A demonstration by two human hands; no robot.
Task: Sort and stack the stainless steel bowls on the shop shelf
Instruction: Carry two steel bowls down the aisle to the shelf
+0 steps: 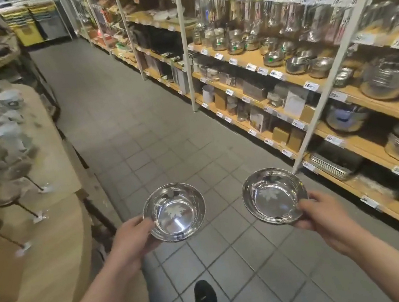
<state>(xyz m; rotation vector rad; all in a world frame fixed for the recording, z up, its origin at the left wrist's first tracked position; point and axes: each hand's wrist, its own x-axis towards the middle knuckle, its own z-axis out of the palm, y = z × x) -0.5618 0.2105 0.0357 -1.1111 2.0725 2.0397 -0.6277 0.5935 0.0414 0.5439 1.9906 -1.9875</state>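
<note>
Head view: I looked down a shop aisle with both arms stretched out ahead of me.
Floor [136, 124]: grey tiles ran the length of the aisle, and my dark shoe [205, 293] showed at the bottom edge.
Shelf unit [364, 140]: wooden boards on white uprights stood along my right, loaded with steel pots, pans and boxed goods (price tags too blurred for me to read).
Left display [45, 159]: a pale wooden stand carried cups and stemmed glasses, all blurred.
Left bowl [174, 211]: a shiny steel bowl, upright, hung over the floor with a leaf-like mark on its base.
Right bowl [274, 195]: a matching steel bowl, level with the first and well apart from it, sat nearer the shelf but not on it.
Left hand [132, 242]: it gripped the left bowl, thumb over the near rim and fingers underneath.
Right hand [321, 220]: it gripped the right bowl the same way, thumb on the rim.
</note>
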